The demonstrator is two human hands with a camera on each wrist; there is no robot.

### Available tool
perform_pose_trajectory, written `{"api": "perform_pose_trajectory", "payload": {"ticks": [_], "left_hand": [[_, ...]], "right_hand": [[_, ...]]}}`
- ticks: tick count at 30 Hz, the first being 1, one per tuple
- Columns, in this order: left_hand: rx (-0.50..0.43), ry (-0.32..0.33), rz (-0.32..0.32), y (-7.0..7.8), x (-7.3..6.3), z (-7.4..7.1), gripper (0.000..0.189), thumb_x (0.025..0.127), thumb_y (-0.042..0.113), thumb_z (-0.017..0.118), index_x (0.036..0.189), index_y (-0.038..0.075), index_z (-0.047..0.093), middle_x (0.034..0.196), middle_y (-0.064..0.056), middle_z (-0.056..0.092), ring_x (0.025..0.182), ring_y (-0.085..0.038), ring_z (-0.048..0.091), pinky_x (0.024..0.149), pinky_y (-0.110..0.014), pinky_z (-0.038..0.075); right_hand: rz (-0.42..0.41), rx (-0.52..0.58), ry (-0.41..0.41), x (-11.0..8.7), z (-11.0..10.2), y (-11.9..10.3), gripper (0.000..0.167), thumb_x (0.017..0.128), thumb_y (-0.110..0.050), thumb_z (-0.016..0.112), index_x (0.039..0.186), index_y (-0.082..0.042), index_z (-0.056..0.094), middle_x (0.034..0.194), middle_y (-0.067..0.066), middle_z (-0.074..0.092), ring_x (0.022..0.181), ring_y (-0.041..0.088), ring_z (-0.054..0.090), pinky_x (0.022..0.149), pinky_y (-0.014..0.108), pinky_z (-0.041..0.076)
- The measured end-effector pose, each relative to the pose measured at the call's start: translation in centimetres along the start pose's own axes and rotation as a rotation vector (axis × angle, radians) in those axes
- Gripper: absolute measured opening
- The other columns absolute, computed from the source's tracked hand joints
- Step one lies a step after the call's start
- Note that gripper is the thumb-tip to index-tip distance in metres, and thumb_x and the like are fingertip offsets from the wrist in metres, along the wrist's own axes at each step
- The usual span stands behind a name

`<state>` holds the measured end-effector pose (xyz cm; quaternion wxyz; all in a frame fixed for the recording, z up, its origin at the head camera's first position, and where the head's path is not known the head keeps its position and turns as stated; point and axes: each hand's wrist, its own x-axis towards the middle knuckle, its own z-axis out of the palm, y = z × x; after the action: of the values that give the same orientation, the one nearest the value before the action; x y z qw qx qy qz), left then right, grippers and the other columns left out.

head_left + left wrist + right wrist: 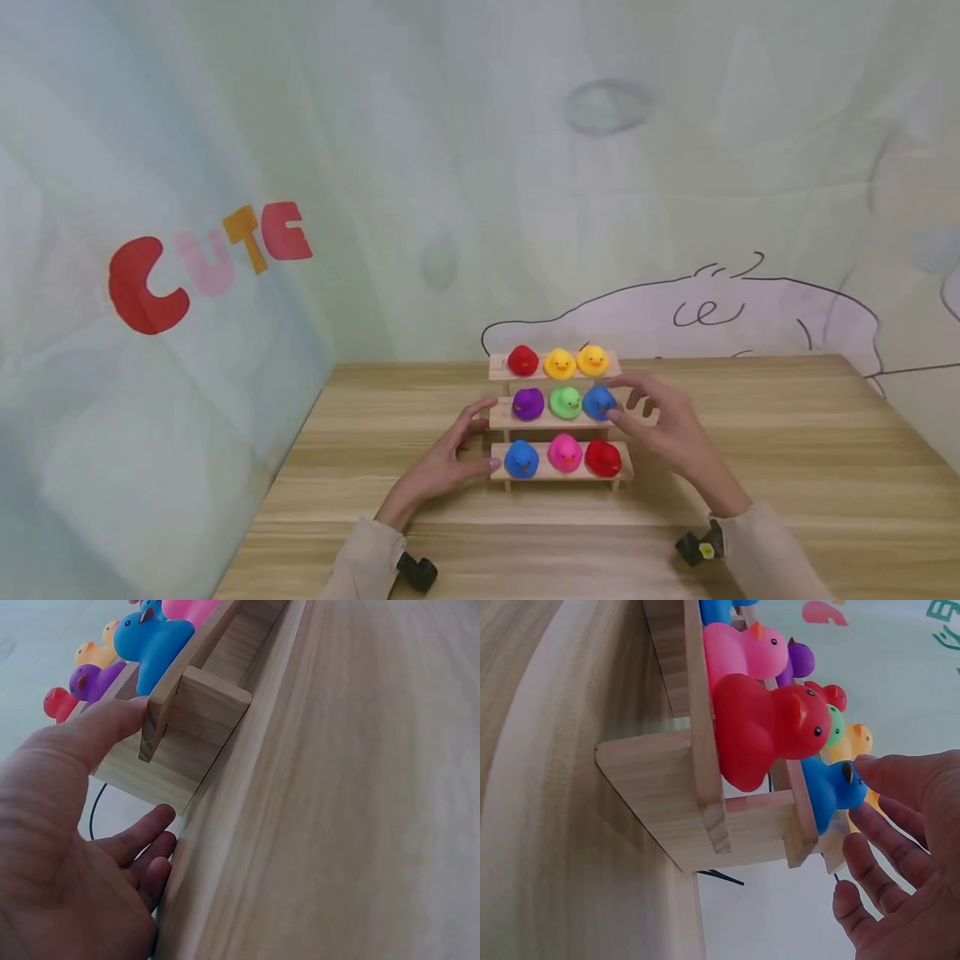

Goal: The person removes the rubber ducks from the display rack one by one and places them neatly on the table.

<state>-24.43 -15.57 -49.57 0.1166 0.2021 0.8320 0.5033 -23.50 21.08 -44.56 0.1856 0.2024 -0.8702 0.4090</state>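
Note:
A three-tier wooden stand (498, 413) holds rubber ducks. My left hand (450, 457) is at its left side; the thumb touches the end of the lowest shelf by a blue duck (154, 643), the other fingers loosely extended low along the side. Over the right end of the middle shelf, my right hand (670, 422) holds a blue duck (831, 791) between the thumb at its beak and fingers bent around behind. Beside it sit a green duck (565, 402) and a purple duck (528, 403). Below are a pink duck (565, 452) and a red duck (754, 727).
On the top shelf stand another red duck (522, 360) and two yellow ducks, one in the middle (560, 364) and one at the right (593, 360). The wooden table (375, 392) meets a printed cloth backdrop (420, 167) close behind the stand.

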Motion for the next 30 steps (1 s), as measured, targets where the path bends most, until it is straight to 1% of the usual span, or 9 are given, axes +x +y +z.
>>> {"api": "perform_pose_trajectory", "payload": {"ticks": [4, 7, 10, 15, 19, 22, 25, 27, 30], "left_hand": [[-0.016, 0.005, -0.009, -0.2, 0.0, 0.0, 0.084, 0.099, 0.032, 0.079, 0.163, 0.051, 0.028, 0.168, -0.017, 0.044, 0.159, -0.041, 0.04, 0.129, -0.069, 0.029], [-0.028, 0.006, -0.018, -0.3, -0.2, 0.1, 0.084, 0.099, 0.033, 0.079, 0.163, 0.051, 0.028, 0.169, -0.017, 0.044, 0.159, -0.042, 0.039, 0.129, -0.07, 0.028], [-0.036, 0.006, -0.025, -0.2, -0.4, 0.1, 0.083, 0.099, 0.033, 0.079, 0.162, 0.052, 0.028, 0.169, -0.017, 0.043, 0.159, -0.041, 0.039, 0.13, -0.069, 0.028], [-0.043, 0.006, -0.027, 0.0, -0.3, 0.2, 0.083, 0.099, 0.033, 0.079, 0.162, 0.052, 0.029, 0.17, -0.018, 0.042, 0.16, -0.042, 0.038, 0.13, -0.07, 0.027], [-0.039, 0.006, -0.028, -0.1, -0.2, 0.3, 0.083, 0.099, 0.034, 0.079, 0.162, 0.053, 0.028, 0.17, -0.018, 0.042, 0.16, -0.042, 0.038, 0.129, -0.073, 0.026], [-0.038, 0.004, -0.019, -0.2, -0.1, 0.4, 0.083, 0.099, 0.034, 0.078, 0.162, 0.053, 0.028, 0.17, -0.019, 0.042, 0.16, -0.043, 0.038, 0.128, -0.074, 0.025], [-0.042, 0.004, -0.014, -0.2, -0.1, 0.4, 0.083, 0.1, 0.033, 0.078, 0.162, 0.052, 0.028, 0.17, -0.019, 0.042, 0.16, -0.043, 0.037, 0.129, -0.073, 0.025], [-0.042, 0.005, -0.014, -0.2, 0.0, 0.3, 0.082, 0.1, 0.032, 0.078, 0.162, 0.052, 0.028, 0.17, -0.019, 0.042, 0.16, -0.043, 0.037, 0.129, -0.074, 0.024], [-0.035, 0.003, -0.016, -0.3, 0.1, 0.3, 0.082, 0.1, 0.032, 0.078, 0.163, 0.052, 0.028, 0.169, -0.019, 0.043, 0.16, -0.043, 0.038, 0.128, -0.074, 0.025]], "right_hand": [[0.041, 0.018, -0.038, 0.1, 0.6, -0.1, 0.046, 0.093, -0.015, 0.085, 0.136, -0.022, 0.07, 0.096, -0.004, 0.072, 0.091, 0.016, 0.06, 0.077, 0.028, 0.052], [0.062, 0.028, -0.062, -0.1, 1.2, 0.0, 0.049, 0.093, -0.017, 0.085, 0.138, -0.022, 0.068, 0.096, -0.002, 0.072, 0.09, 0.012, 0.061, 0.078, 0.026, 0.052], [0.068, 0.035, -0.05, -0.3, 1.7, 0.2, 0.048, 0.094, -0.018, 0.085, 0.138, -0.022, 0.068, 0.099, -0.001, 0.073, 0.089, 0.011, 0.061, 0.078, 0.024, 0.05], [0.04, 0.038, 0.041, -0.6, 2.4, 0.7, 0.045, 0.093, -0.013, 0.085, 0.135, -0.02, 0.07, 0.107, -0.001, 0.075, 0.087, 0.01, 0.059, 0.077, 0.025, 0.048], [0.018, 0.026, 0.083, -0.8, 2.5, 0.9, 0.045, 0.091, -0.009, 0.086, 0.133, -0.019, 0.071, 0.109, 0.0, 0.076, 0.086, 0.009, 0.058, 0.075, 0.026, 0.047], [0.014, 0.01, 0.108, -0.9, 2.1, 1.0, 0.045, 0.091, -0.006, 0.085, 0.132, -0.019, 0.072, 0.103, 0.0, 0.074, 0.087, 0.011, 0.057, 0.075, 0.029, 0.047], [0.016, 0.006, 0.152, -0.9, 1.6, 1.0, 0.044, 0.091, -0.005, 0.084, 0.131, -0.019, 0.072, 0.102, 0.001, 0.073, 0.088, 0.013, 0.056, 0.077, 0.029, 0.045], [0.026, 0.004, 0.199, -0.8, 1.2, 1.0, 0.04, 0.092, -0.005, 0.083, 0.129, -0.017, 0.073, 0.102, 0.001, 0.074, 0.088, 0.014, 0.055, 0.078, 0.028, 0.042], [0.036, 0.019, 0.261, -0.8, 0.7, 1.2, 0.038, 0.093, -0.004, 0.082, 0.128, -0.013, 0.073, 0.109, 0.003, 0.076, 0.089, 0.016, 0.054, 0.079, 0.026, 0.04]]}}
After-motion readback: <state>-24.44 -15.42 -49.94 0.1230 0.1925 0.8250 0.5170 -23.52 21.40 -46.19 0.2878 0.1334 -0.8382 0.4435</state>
